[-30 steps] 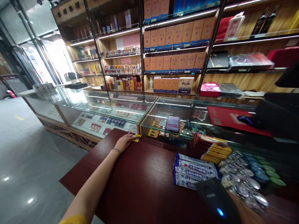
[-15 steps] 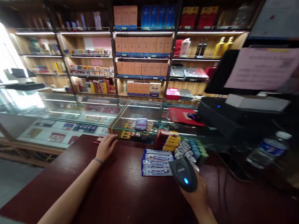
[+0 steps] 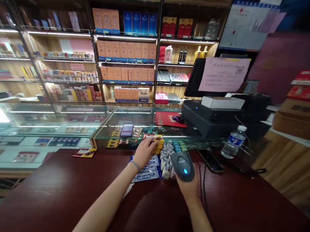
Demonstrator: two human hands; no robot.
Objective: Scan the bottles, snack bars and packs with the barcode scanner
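Note:
My right hand (image 3: 190,188) is wrapped round a black handheld barcode scanner (image 3: 183,165) with a lit blue light, held above the dark red counter. My left hand (image 3: 145,150) reaches to a stack of yellow-and-red packets (image 3: 156,148), its fingers curled over the top packet; the thumb is partly hidden. Under and beside this wrist lie blue-and-white wrapped sticks (image 3: 147,173). Right of the stack stand several small silvery wrapped items (image 3: 166,170) and green-blue cylindrical ones (image 3: 178,147). A single yellow-and-red packet (image 3: 85,152) lies apart at the counter's left back edge.
A glass display case (image 3: 132,117) borders the counter's far side. To the right are a phone (image 3: 211,161), a water bottle (image 3: 234,142), loose cables and a monitor (image 3: 195,77) with a pink paper. Cardboard boxes (image 3: 300,124) stand further right. Stocked shelves (image 3: 124,63) fill the back.
My left hand has moved right, from the counter's left back edge to the packet stack. One packet now shows where it was. The view has turned right; the scanner stays in my right hand.

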